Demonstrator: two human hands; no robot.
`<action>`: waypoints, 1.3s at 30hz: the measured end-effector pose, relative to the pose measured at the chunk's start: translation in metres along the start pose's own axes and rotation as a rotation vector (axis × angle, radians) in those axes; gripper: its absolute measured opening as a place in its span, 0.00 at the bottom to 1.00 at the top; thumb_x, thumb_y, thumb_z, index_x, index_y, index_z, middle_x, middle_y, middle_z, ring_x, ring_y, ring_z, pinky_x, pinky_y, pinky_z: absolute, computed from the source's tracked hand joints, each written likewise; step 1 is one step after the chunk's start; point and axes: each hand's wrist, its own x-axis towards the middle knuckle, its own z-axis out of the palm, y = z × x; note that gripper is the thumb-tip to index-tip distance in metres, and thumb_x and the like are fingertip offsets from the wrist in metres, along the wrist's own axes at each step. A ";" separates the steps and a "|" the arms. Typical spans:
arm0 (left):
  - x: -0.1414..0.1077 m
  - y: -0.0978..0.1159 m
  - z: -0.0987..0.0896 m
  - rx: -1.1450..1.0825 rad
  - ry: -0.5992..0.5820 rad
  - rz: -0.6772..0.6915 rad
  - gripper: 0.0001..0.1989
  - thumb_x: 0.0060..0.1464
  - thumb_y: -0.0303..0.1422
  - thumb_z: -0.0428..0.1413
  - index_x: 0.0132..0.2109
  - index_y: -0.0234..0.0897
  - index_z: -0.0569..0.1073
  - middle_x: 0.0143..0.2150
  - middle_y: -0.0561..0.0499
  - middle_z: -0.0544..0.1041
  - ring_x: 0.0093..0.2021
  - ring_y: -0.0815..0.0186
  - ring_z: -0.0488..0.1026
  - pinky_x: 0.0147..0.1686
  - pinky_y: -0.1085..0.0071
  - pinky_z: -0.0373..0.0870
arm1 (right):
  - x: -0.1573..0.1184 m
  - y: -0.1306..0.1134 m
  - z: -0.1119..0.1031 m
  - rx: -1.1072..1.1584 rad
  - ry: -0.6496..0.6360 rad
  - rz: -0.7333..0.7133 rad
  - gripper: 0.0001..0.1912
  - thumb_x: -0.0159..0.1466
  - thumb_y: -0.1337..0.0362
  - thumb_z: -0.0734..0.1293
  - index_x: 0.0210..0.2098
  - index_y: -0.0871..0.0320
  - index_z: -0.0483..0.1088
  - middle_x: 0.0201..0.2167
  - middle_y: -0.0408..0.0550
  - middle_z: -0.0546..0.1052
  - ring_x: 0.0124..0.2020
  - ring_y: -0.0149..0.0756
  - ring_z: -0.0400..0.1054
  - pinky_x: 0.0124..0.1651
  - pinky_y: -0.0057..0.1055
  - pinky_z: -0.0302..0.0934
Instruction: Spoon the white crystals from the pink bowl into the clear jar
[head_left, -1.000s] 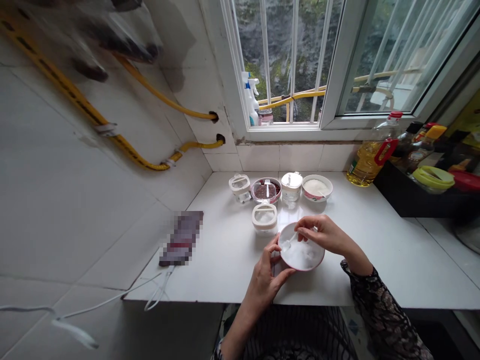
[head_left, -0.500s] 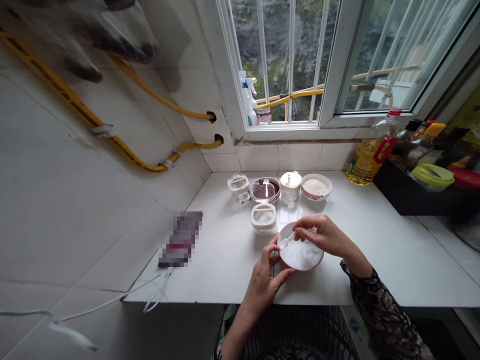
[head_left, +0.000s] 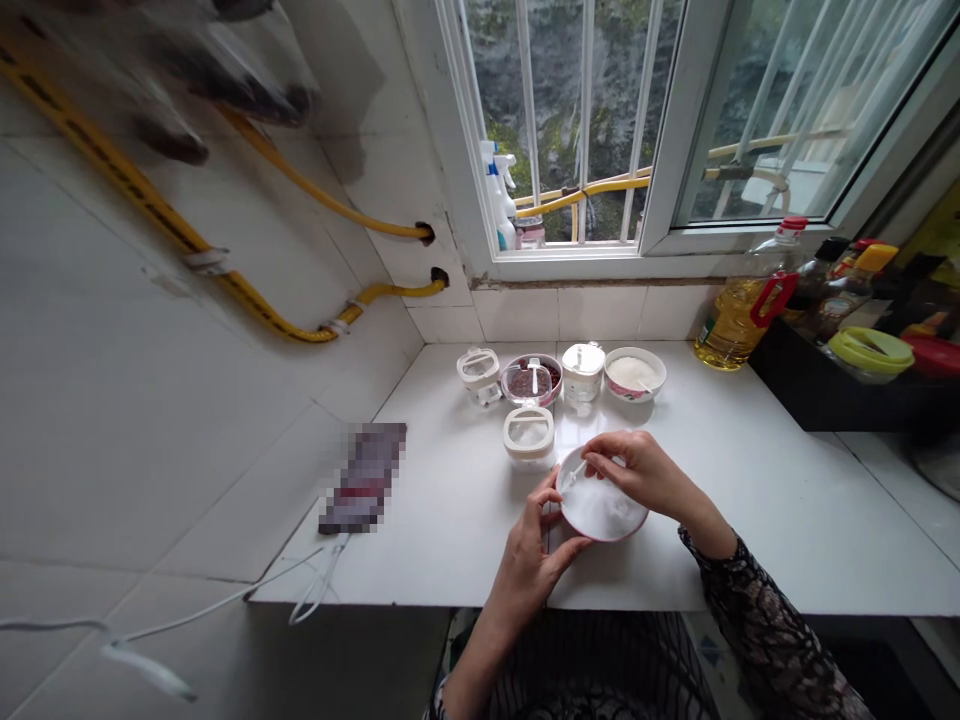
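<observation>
A bowl (head_left: 637, 517) with a reddish outside rests on the white counter, holding a fine white substance (head_left: 600, 508). My left hand (head_left: 534, 545) grips its left side, thumb along the near rim and fingers at the far left. Pinched in my right hand (head_left: 628, 466) is a small white spoon (head_left: 574, 474), its head just over the left part of the white contents. Part of the spoon's handle is hidden by my fingers. Just beyond the bowl stands a clear jar (head_left: 529, 435) with a white-rimmed lid.
Behind are another lidded jar (head_left: 478, 375), a bowl of dark red pieces (head_left: 556, 375), a white-lidded jar (head_left: 583, 372) and a bowl of white grains (head_left: 634, 374). An oil bottle (head_left: 726, 320) and a black rack (head_left: 799, 385) stand right. A blurred-out dark object (head_left: 367, 478) lies left.
The spoon has shifted slightly left and up within the bowl as my right hand moved a little. My left hand keeps its grip on the bowl.
</observation>
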 end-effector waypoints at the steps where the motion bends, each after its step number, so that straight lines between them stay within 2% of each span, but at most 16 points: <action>1: 0.000 0.000 0.000 0.008 0.004 0.001 0.18 0.56 0.36 0.63 0.49 0.41 0.65 0.69 0.36 0.66 0.52 0.57 0.80 0.50 0.61 0.79 | 0.000 0.001 0.000 -0.038 -0.008 -0.006 0.10 0.66 0.70 0.64 0.31 0.58 0.75 0.25 0.45 0.79 0.27 0.33 0.71 0.33 0.30 0.64; 7: 0.000 -0.003 -0.001 0.018 -0.004 0.002 0.18 0.56 0.38 0.63 0.48 0.41 0.65 0.68 0.36 0.66 0.55 0.56 0.79 0.49 0.62 0.79 | -0.002 0.012 -0.008 -0.230 0.068 0.006 0.11 0.65 0.72 0.61 0.35 0.57 0.75 0.30 0.47 0.80 0.33 0.37 0.70 0.37 0.32 0.63; 11: 0.000 -0.003 0.000 0.007 0.005 0.014 0.17 0.56 0.36 0.63 0.48 0.42 0.65 0.68 0.37 0.65 0.55 0.56 0.79 0.49 0.62 0.79 | 0.000 0.015 -0.002 -0.222 -0.003 -0.031 0.12 0.64 0.74 0.60 0.34 0.56 0.75 0.26 0.45 0.78 0.32 0.36 0.69 0.39 0.33 0.62; 16: 0.000 -0.002 0.001 0.006 0.002 0.003 0.17 0.56 0.37 0.63 0.49 0.42 0.65 0.69 0.38 0.65 0.54 0.56 0.79 0.49 0.62 0.79 | 0.003 0.016 0.002 -0.059 -0.037 0.036 0.12 0.62 0.75 0.60 0.30 0.57 0.73 0.21 0.41 0.73 0.28 0.34 0.66 0.38 0.31 0.61; 21: 0.001 -0.002 0.001 -0.020 -0.009 0.006 0.17 0.56 0.35 0.63 0.48 0.42 0.64 0.69 0.37 0.64 0.56 0.55 0.78 0.50 0.60 0.79 | 0.006 0.020 -0.008 0.275 -0.021 0.237 0.08 0.60 0.68 0.61 0.29 0.58 0.72 0.18 0.39 0.70 0.23 0.31 0.63 0.30 0.29 0.58; 26: 0.001 -0.003 0.001 -0.009 0.009 0.027 0.17 0.56 0.35 0.63 0.48 0.41 0.65 0.69 0.37 0.65 0.61 0.53 0.75 0.53 0.60 0.78 | 0.009 0.027 -0.012 0.509 0.007 0.297 0.07 0.55 0.64 0.64 0.28 0.60 0.73 0.17 0.40 0.70 0.21 0.30 0.63 0.28 0.29 0.56; 30: 0.001 -0.002 0.001 -0.019 0.002 0.005 0.18 0.55 0.36 0.63 0.48 0.41 0.65 0.69 0.37 0.65 0.59 0.54 0.76 0.51 0.60 0.79 | 0.012 0.034 -0.012 0.582 -0.003 0.338 0.07 0.53 0.63 0.65 0.26 0.60 0.74 0.15 0.40 0.70 0.19 0.29 0.62 0.27 0.29 0.54; 39: 0.001 -0.003 0.002 -0.054 -0.013 -0.004 0.18 0.56 0.36 0.63 0.48 0.42 0.64 0.70 0.36 0.63 0.60 0.54 0.76 0.54 0.58 0.77 | 0.012 0.036 -0.013 0.586 -0.021 0.348 0.06 0.54 0.65 0.66 0.26 0.60 0.75 0.16 0.41 0.70 0.20 0.29 0.62 0.27 0.29 0.55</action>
